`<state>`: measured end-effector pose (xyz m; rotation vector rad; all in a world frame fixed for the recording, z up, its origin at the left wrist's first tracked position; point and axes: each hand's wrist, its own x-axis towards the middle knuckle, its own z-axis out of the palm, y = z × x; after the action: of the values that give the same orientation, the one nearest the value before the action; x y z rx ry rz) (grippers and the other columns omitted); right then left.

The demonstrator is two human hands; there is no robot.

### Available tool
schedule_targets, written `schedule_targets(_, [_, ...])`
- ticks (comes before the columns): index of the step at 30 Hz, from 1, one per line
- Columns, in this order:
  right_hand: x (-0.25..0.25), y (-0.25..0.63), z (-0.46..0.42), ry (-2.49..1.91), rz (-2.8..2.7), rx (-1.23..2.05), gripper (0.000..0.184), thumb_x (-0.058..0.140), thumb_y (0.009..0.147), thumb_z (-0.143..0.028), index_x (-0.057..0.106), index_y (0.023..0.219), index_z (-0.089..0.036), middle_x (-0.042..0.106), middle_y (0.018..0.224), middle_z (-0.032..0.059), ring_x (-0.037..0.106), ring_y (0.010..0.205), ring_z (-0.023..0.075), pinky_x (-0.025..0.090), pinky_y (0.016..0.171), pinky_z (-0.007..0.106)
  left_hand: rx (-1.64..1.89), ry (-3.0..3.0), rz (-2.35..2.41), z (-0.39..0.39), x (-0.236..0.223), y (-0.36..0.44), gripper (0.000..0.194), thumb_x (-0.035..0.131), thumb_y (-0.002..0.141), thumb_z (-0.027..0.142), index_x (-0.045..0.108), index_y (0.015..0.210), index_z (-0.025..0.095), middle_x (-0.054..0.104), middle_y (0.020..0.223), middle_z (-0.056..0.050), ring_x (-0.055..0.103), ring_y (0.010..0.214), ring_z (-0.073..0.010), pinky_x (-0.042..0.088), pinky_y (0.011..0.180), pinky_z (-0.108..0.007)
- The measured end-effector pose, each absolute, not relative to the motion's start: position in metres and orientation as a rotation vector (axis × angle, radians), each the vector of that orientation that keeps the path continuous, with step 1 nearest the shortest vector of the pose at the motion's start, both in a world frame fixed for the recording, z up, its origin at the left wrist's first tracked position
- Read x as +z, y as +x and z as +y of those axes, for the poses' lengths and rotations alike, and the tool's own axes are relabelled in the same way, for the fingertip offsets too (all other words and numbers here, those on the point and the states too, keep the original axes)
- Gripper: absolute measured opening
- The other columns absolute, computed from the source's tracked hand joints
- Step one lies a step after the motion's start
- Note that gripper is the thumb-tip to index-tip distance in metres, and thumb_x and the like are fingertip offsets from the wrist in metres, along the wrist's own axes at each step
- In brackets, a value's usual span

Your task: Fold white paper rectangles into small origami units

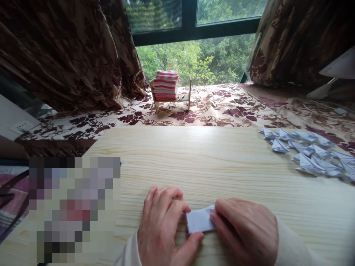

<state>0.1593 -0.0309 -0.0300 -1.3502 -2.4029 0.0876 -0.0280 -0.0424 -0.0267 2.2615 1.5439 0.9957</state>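
Observation:
A small white piece of folded paper lies low over the wooden table between my two hands. My left hand holds its left end, the thumb at the near edge and the index finger at the far corner; the other fingers curl beside it over the tabletop. At the right end, my right hand pinches the paper between thumb and bent fingers, which cover that end. Several folded white paper pieces with pointed tips sit in loose rows at the table's far right.
The pale wooden table ends at a ledge with floral cloth. On it stands a small wooden rack with stacked pink-and-white cloths. A lamp with a white cord is at right. A blurred-out area covers the table's left.

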Motion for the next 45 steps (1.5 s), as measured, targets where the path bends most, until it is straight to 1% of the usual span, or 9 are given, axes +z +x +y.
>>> schedule_targets(9, [-0.031,0.159,-0.032,-1.342,-2.404,0.088,0.022,0.038,0.088,-0.023,0.039,0.066,-0.022,0.048,0.053,-0.0043,0.044,0.047,0.0119,0.021,0.052,0.027,0.961,2.276,1.539,-0.042,-0.026,-0.030,0.020,0.065,0.066,0.027,0.057,0.083,0.022,0.058,0.102,-0.004,0.050,0.102,-0.0229,0.022,0.103,-0.042])
schedule_targets(25, [-0.033,0.155,-0.030,-1.365,-2.352,0.005,0.026,0.033,0.091,-0.025,0.038,0.065,-0.022,0.047,0.048,-0.0054,0.044,0.041,0.0110,0.021,0.049,0.027,1.033,2.231,1.477,-0.039,-0.026,-0.030,0.016,0.065,0.069,0.026,0.058,0.082,0.022,0.059,0.099,-0.001,0.050,0.100,-0.0206,0.023,0.102,-0.040])
schedule_targets(28, [-0.032,0.158,-0.028,-1.336,-2.353,0.108,0.023,0.034,0.091,-0.025,0.042,0.069,-0.021,0.049,0.050,-0.0050,0.045,0.043,0.0104,0.022,0.048,0.026,1.037,2.226,1.474,-0.039,-0.026,-0.031,0.016,0.065,0.069,0.026,0.057,0.082,0.022,0.058,0.099,-0.001,0.050,0.100,-0.0207,0.022,0.102,-0.040])
schedule_targets(32, [-0.028,0.165,-0.027,-1.278,-2.337,0.438,0.014,0.040,0.087,-0.026,0.049,0.078,-0.022,0.049,0.052,-0.0061,0.044,0.045,0.0091,0.026,0.048,0.023,1.017,2.235,1.480,-0.040,-0.026,-0.032,0.015,0.064,0.069,0.026,0.057,0.083,0.022,0.059,0.100,-0.002,0.050,0.100,-0.0210,0.022,0.102,-0.040])
schedule_targets(34, [-0.027,0.168,-0.026,-1.301,-2.304,0.557,0.012,0.043,0.086,-0.026,0.051,0.077,-0.023,0.048,0.052,-0.0063,0.042,0.046,0.0089,0.027,0.048,0.022,1.014,2.239,1.479,-0.040,-0.026,-0.032,0.015,0.062,0.069,0.025,0.057,0.083,0.022,0.058,0.100,-0.001,0.050,0.101,-0.0209,0.022,0.102,-0.040])
schedule_targets(36, [-0.025,0.169,-0.025,-1.324,-2.290,0.589,0.015,0.044,0.086,-0.025,0.050,0.072,-0.022,0.047,0.053,-0.0055,0.042,0.047,0.0091,0.028,0.048,0.022,1.017,2.243,1.484,-0.041,-0.026,-0.032,0.016,0.062,0.068,0.024,0.057,0.083,0.022,0.058,0.101,-0.001,0.049,0.101,-0.0206,0.021,0.103,-0.039])
schedule_targets(38, [-0.024,0.168,-0.022,-1.285,-2.307,0.552,0.016,0.044,0.085,-0.023,0.049,0.070,-0.022,0.049,0.056,-0.0037,0.043,0.051,0.0098,0.029,0.049,0.022,1.019,2.252,1.494,-0.041,-0.026,-0.032,0.017,0.062,0.067,0.022,0.057,0.084,0.023,0.058,0.101,-0.001,0.050,0.101,-0.0204,0.021,0.103,-0.039])
schedule_targets(42, [-0.021,0.168,-0.018,-1.112,-2.301,0.565,0.011,0.046,0.083,-0.018,0.052,0.074,-0.021,0.054,0.073,0.0015,0.048,0.063,0.0107,0.034,0.055,0.022,0.998,2.284,1.501,-0.042,-0.028,-0.032,0.017,0.061,0.068,0.023,0.057,0.085,0.022,0.059,0.103,-0.003,0.050,0.102,-0.0213,0.022,0.103,-0.041])
schedule_targets(45, [-0.023,0.170,-0.016,-1.068,-2.318,0.624,0.008,0.049,0.080,-0.017,0.054,0.074,-0.021,0.053,0.074,0.0011,0.047,0.063,0.0103,0.034,0.055,0.022,0.975,2.292,1.515,-0.043,-0.028,-0.032,0.017,0.060,0.068,0.021,0.057,0.084,0.023,0.059,0.103,-0.003,0.051,0.102,-0.0214,0.022,0.104,-0.041])
